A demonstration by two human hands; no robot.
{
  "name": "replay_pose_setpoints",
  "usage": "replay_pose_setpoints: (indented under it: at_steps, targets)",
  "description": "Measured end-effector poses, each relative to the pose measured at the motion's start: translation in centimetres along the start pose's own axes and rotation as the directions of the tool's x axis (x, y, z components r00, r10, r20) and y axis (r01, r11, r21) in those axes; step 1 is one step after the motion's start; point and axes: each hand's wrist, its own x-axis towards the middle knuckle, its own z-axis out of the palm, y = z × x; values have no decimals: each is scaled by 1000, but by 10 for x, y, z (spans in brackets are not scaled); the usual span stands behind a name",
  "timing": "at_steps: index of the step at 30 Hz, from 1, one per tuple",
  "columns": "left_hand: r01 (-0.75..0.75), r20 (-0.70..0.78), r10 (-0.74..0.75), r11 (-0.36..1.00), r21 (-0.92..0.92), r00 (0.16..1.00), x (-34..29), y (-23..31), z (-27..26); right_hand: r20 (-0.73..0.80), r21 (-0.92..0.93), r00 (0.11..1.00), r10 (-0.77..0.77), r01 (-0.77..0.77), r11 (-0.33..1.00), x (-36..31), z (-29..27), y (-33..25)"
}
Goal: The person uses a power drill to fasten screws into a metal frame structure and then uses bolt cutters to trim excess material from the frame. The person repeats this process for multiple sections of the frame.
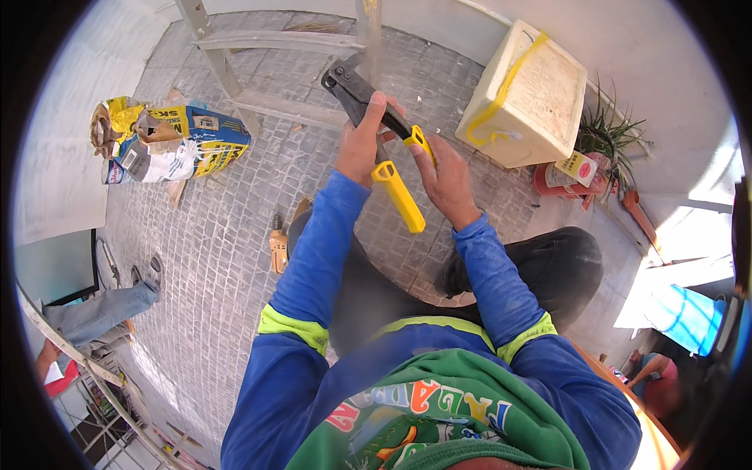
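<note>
A hand riveter (pixel 402 202) with a black metal head and two yellow handles is held up in front of me over the paved floor. My left hand (pixel 360 150) is wrapped round its black body just below the head, thumb lying along it. Closed round one yellow handle is my right hand (pixel 450 182). The other yellow handle hangs free between my wrists, so the two handles stand spread apart. No rivet can be made out at the tool's head.
A yellow-brown power drill (pixel 278 245) lies left of my knee. Torn bags (pixel 207 145) sit farther left. A whitish ladder-like frame (pixel 286 41) stands ahead. Right are a taped foam box (pixel 529 94) and a potted plant (pixel 607 137). Other people (pixel 110 313) are at the left and lower right.
</note>
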Motion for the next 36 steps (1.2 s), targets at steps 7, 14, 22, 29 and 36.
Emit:
replay_pose_setpoints:
  at_steps: [7, 14, 22, 29, 36]
  targets:
    - [-33, 0, 33, 991, -128, 999, 0, -5, 11, 65, -148, 931, -359, 365, 919, -16, -25, -24]
    - [-120, -123, 105, 986, -115, 987, 8, -17, 23, 102, -237, 987, -126, 147, 960, -19, -25, -23]
    - [-126, -303, 79, 982, -142, 950, 20, -25, 36, 106, -234, 993, -50, 74, 970, -6, -18, 3]
    - [-192, -69, 191, 981, -15, 979, 15, -16, 19, 275, 435, 960, 47, -168, 885, 5, -7, 21]
    - [-78, 101, 31, 855, 512, 994, -27, 8, -15, 134, 327, 984, 114, -153, 933, 6, -3, 26]
